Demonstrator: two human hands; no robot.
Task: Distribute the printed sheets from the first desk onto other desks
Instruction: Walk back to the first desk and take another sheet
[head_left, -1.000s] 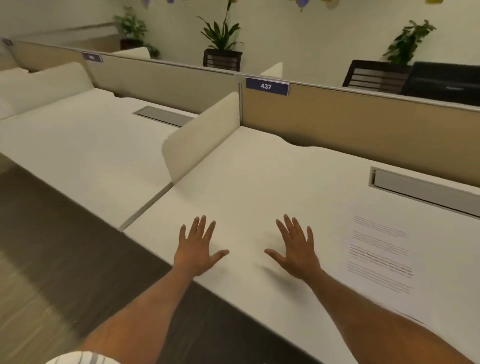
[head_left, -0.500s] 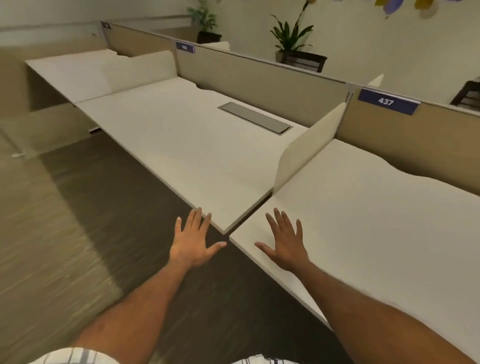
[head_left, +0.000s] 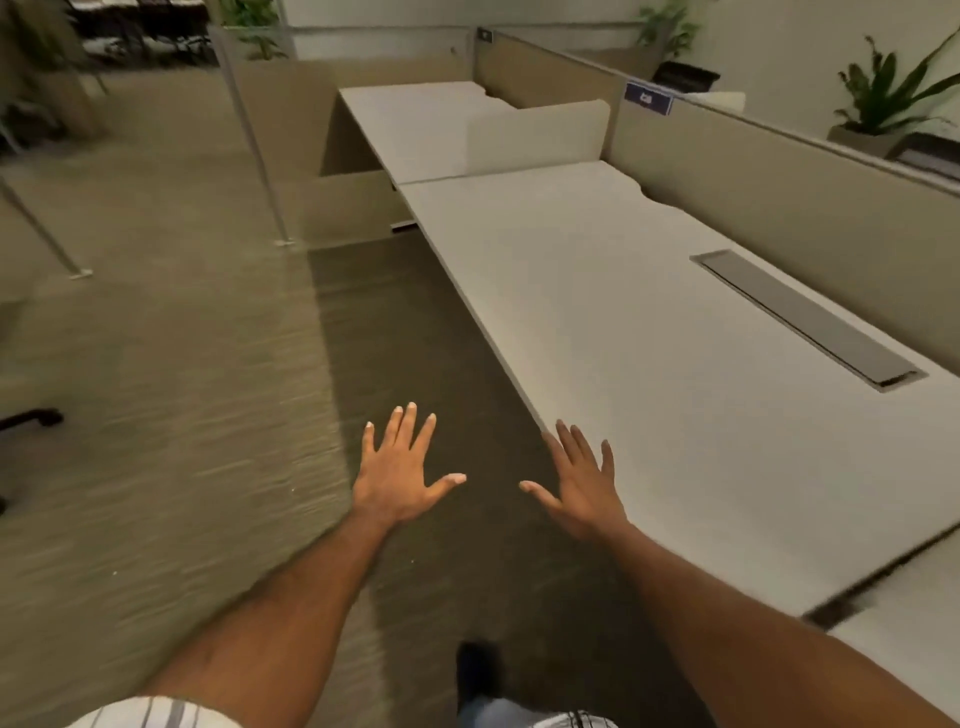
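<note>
Your left hand is stretched out flat, palm down, fingers spread and thumb pointing inward, and it holds nothing. It hangs over the dark carpet, clear of any counter. Your right hand is just as flat and wide open, also without anything in it; its fingertips reach the front edge of the nearest counter, though you cannot tell whether they touch it. The two hands are near each other, thumbs facing across a gap of carpet.

That nearest counter is a long white top running away from you on your right. A grey recessed strip sits in it near the back, close to the tan partition that runs along its far side. A small blue label is fixed at the top of that partition, too blurred to read. A low cream divider stands across the far end, and a second white counter lies beyond it. A sliver of a third counter shows at the lower right.

No printed sheets appear on any of these tops.

Potted plants stand behind the partition. At the bottom edge you see your striped sleeve and a dark shoe on the carpet.
</note>
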